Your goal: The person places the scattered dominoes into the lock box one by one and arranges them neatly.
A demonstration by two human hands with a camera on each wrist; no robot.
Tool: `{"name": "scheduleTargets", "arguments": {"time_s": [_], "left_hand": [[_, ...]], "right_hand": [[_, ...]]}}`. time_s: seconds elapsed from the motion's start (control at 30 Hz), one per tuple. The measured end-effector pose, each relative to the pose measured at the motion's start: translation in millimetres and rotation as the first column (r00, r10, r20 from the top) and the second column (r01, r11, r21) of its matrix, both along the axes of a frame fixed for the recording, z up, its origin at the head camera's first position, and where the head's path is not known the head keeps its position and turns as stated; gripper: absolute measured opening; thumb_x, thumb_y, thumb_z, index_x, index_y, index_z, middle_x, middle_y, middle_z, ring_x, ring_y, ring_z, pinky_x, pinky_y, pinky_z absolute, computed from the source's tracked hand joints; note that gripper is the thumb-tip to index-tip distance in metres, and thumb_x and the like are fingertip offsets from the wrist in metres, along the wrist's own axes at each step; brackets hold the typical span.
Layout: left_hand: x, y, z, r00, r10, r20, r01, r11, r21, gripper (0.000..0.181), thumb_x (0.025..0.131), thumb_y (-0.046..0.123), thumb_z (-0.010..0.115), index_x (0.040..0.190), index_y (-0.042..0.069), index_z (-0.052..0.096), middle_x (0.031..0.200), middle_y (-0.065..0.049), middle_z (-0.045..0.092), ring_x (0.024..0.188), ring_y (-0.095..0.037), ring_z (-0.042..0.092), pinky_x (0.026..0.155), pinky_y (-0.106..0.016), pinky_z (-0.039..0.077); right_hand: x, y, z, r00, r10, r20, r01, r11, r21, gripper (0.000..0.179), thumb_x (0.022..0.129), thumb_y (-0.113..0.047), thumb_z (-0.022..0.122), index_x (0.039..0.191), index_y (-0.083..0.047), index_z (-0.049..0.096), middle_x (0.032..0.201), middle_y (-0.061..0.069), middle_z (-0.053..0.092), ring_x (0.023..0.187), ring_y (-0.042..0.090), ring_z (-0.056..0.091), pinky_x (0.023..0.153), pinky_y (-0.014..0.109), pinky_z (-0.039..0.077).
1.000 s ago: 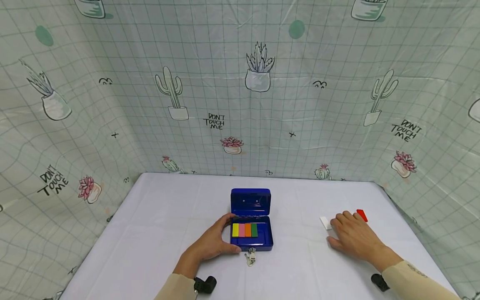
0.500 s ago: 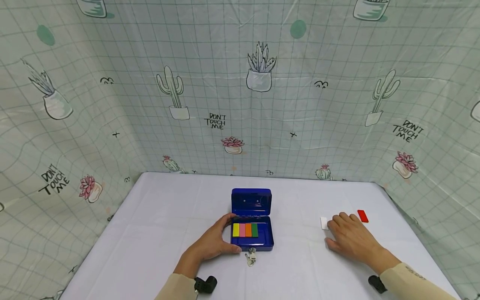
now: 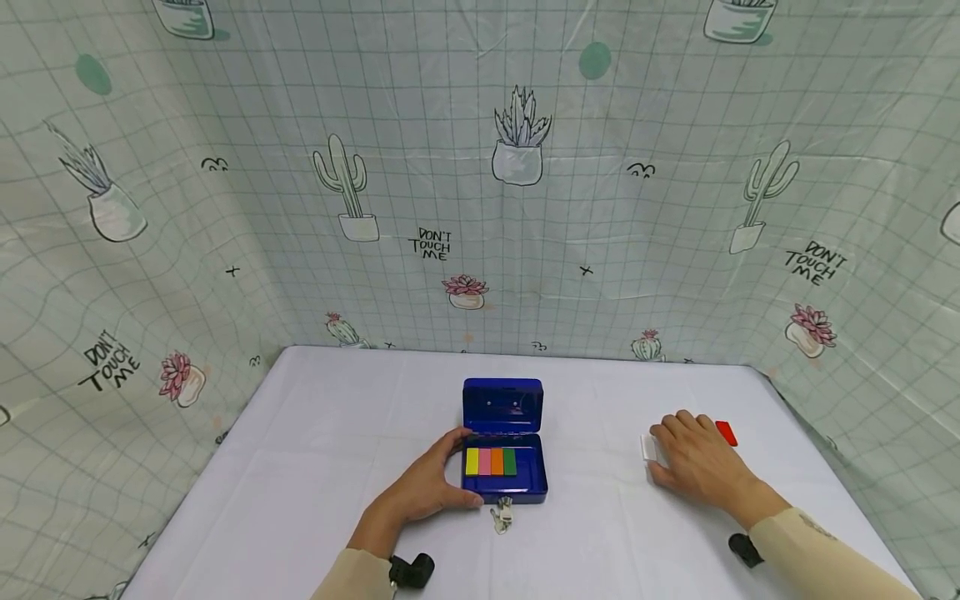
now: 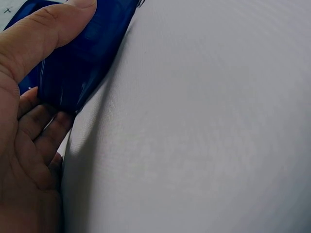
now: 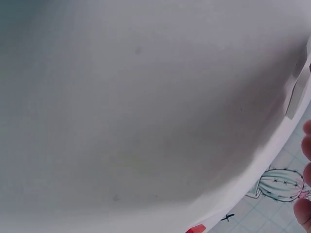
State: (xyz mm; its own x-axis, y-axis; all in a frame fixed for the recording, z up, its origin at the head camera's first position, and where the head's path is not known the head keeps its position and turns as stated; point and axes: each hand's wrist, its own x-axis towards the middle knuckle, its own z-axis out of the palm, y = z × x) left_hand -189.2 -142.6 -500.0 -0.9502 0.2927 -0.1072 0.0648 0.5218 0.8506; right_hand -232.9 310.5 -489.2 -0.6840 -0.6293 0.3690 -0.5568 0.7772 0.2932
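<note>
In the head view, a blue metal cash box stands with its lid raised. Yellow, pink, orange and green blocks lie in a row inside. Keys hang at its front. My left hand grips the box's left side, thumb at the front corner and fingers behind, as the left wrist view also shows on the blue wall. My right hand is over a white block, partly covering it, fingers loosely bent. In the right wrist view, fingertips appear apart from the white block.
A red block lies on the white-covered table, just beyond my right hand. A patterned curtain surrounds the table's back and sides. Black wrist cameras sit at both cuffs.
My right hand has moved left from beside the red block to the white block, covering part of it. The left hand and the cash box stay as they were.
</note>
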Motion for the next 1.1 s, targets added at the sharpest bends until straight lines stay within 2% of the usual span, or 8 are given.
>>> {"name": "scheduleTargets", "arguments": {"time_s": [0.27,0.4,0.67,0.87,1.1], "left_hand": [[1.9,1.9,1.1,1.000,0.014,0.011,-0.014,1.000,-0.003,0.105,0.075,0.038,0.097,0.161,0.021,0.038,0.167,-0.012,0.042,0.154,-0.040,0.037,0.124,-0.071,0.024],[2.5,2.7,1.7,1.000,0.022,0.016,-0.022,1.000,-0.008,0.105,0.074,0.038,0.097,0.161,0.022,0.038,0.167,-0.012,0.042,0.154,-0.040,0.037,0.123,-0.072,0.024],[1.5,2.4,1.0,1.000,0.020,0.009,-0.020,1.000,-0.010,0.106,0.074,0.038,0.097,0.161,0.022,0.038,0.167,-0.012,0.042,0.154,-0.040,0.037,0.124,-0.071,0.024],[1.1,2.1,0.6,1.000,0.017,0.006,-0.017,1.000,-0.007,0.106,0.074,0.038,0.097,0.161,0.021,0.039,0.167,-0.012,0.042,0.154,-0.040,0.037,0.124,-0.071,0.024],[0.7,1.3,0.3,1.000,0.010,0.002,-0.010,1.000,0.003,0.106,0.074,0.037,0.097,0.161,0.020,0.038,0.167,-0.013,0.042,0.154,-0.040,0.036,0.124,-0.071,0.023]], "right_hand": [[-4.3,-1.9,0.8,0.993,-0.057,0.102,0.055,0.998,0.021,0.043,0.086,-0.040,0.078,0.109,-0.004,0.069,0.100,0.008,0.064,0.096,0.029,0.054,0.082,0.044,0.046],[-5.5,-2.4,0.3,0.989,-0.063,0.132,0.060,0.998,0.024,0.040,0.087,-0.039,0.077,0.108,-0.006,0.069,0.099,0.007,0.063,0.095,0.028,0.054,0.081,0.043,0.045],[-6.8,-0.1,-1.6,0.986,-0.069,0.151,0.068,0.998,0.008,0.041,0.087,-0.039,0.077,0.109,-0.005,0.069,0.101,0.007,0.064,0.096,0.028,0.054,0.082,0.044,0.045],[-7.6,1.3,-4.5,0.992,-0.039,0.123,0.040,0.999,-0.004,0.039,0.085,-0.037,0.080,0.107,-0.006,0.070,0.100,0.007,0.065,0.096,0.028,0.055,0.080,0.044,0.046],[-6.7,3.5,-5.5,0.993,-0.033,0.109,0.034,0.999,-0.010,0.037,0.087,-0.036,0.077,0.106,-0.005,0.070,0.099,0.007,0.064,0.094,0.027,0.055,0.077,0.041,0.044]]}}
